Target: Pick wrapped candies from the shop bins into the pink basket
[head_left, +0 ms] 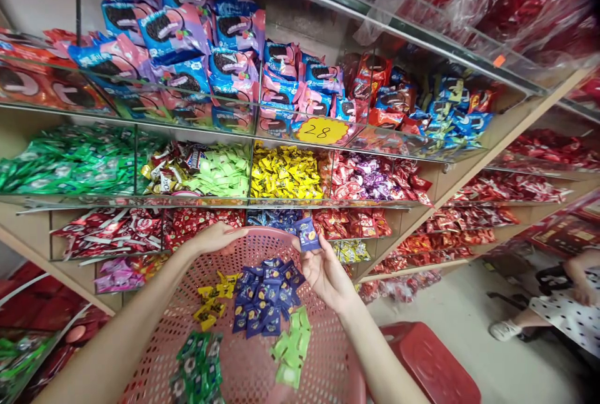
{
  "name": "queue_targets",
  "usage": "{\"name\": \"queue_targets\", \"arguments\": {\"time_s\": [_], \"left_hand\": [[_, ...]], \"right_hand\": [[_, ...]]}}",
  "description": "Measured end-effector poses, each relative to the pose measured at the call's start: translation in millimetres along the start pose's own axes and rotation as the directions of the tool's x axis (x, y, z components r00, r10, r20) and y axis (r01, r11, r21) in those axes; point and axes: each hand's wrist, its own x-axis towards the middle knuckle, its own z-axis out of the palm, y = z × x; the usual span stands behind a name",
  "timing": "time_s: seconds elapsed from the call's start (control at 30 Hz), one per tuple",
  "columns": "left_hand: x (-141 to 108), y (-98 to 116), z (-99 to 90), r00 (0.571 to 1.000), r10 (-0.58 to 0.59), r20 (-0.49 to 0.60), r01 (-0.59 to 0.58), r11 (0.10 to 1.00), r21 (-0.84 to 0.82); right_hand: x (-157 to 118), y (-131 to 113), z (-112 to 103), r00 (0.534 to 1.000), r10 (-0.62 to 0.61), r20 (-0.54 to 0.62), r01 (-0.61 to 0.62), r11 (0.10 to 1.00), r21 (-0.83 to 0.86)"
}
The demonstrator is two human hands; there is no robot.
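Within basket [253, 366], four candy piles [267, 297]; right fingers [328, 251] pinch one packet [308, 235].

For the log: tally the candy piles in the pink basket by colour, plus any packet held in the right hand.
Yellow pile: 1
Dark blue pile: 1
Light green pile: 1
Dark green pile: 1
Dark blue packet in the right hand: 1
Total: 4 piles and 1 packet
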Motion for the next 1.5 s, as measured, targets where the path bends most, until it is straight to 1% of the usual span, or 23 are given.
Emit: {"name": "queue_targets", "arguments": {"time_s": [0.2,0.3,0.5,0.6,0.7,0.87,1.03,1.2,1.3,1.37,1.5], "left_hand": [[9,3,3.7,0.999,0.029,0.014,-0.029,0.998,0.055],[16,3,7.0,0.998,0.040,0.049,-0.043,0.998,0.049],[35,2,16.5,0.995,0.061,0.078,-0.065,0.996,0.057],[43,6,20.6,0.992,0.075,0.099,-0.082,0.994,0.068],[49,15,23.7,0.988,0.110,0.105,-0.120,0.988,0.095],[55,36,30.0,0.984,0.147,0.099,-0.160,0.977,0.138],[56,55,39.0,0.987,0.129,0.101,-0.141,0.983,0.118],[61,67,50.0,0.979,0.150,0.136,-0.168,0.977,0.135],[65,76,58.7,0.982,0.150,0.117,-0.168,0.973,0.160],[67,85,65.0,0.982,0.155,0.109,-0.173,0.970,0.174],[73,112,77.8,0.971,0.185,0.149,-0.210,0.962,0.174]], "right_hand": [[-1,0,-5,1.000,0.003,0.027,-0.001,0.999,-0.049],[-2,-1,-8,1.000,0.008,0.025,-0.006,0.996,-0.087],[-5,-5,-16,0.999,-0.040,0.005,0.040,0.993,-0.109],[-7,-9,-22,0.998,-0.066,-0.010,0.064,0.985,-0.161],[-10,-13,-26,0.996,-0.088,0.000,0.086,0.971,-0.223],[-18,-18,-31,0.991,-0.132,0.008,0.129,0.950,-0.285],[-28,-20,-37,0.975,-0.222,0.004,0.206,0.898,-0.388],[-39,-27,-44,0.972,-0.236,0.004,0.215,0.880,-0.423],[-46,-33,-50,0.969,-0.247,-0.007,0.220,0.874,-0.434],[-51,-39,-54,0.966,-0.257,-0.014,0.223,0.865,-0.449],[-64,-50,-60,0.966,-0.258,-0.034,0.205,0.835,-0.510]]}}
